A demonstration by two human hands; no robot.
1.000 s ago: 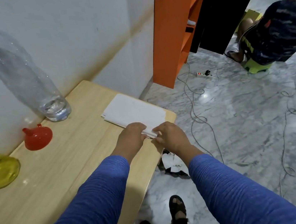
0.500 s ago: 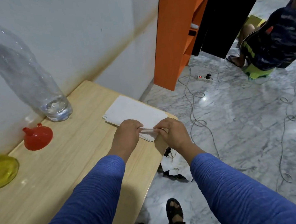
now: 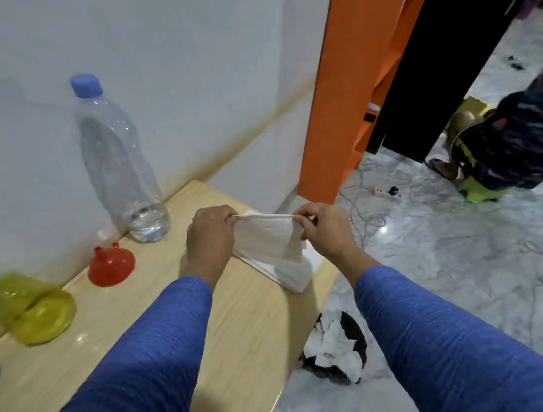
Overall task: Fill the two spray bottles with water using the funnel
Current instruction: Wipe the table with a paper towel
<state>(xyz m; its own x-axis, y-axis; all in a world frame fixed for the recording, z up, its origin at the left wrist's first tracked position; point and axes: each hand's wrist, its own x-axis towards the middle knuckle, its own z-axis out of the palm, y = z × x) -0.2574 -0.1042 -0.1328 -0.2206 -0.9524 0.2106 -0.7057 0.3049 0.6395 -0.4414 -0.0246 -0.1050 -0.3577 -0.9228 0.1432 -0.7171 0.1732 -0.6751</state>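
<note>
Light wooden table (image 3: 76, 363) against a white wall (image 3: 175, 63), grey marble floor (image 3: 480, 282) off to the right, an orange panel (image 3: 349, 74) and loose cables (image 3: 365, 217) beyond. One clear water bottle (image 3: 119, 163) upright by the wall, blue cap up, only a little water in the bottom. One red funnel (image 3: 111, 265) mouth-down on the table just in front of it, spout pointing up. One yellow spray bottle (image 3: 31, 310) on its side at the left edge — long axis roughly left to right, base toward the camera, pink trigger head away to the left. Dark blue shape at the far left edge, too cropped to identify. Left hand (image 3: 210, 238) and right hand (image 3: 326, 229), both in blue sleeves, fingers pinched on the top edge of one white cloth (image 3: 270, 247) — stretched between them, lower end draped on the table's right edge. Crumpled tissue (image 3: 333, 346) on the floor below. Another person (image 3: 514, 142) crouched at the far right.
</note>
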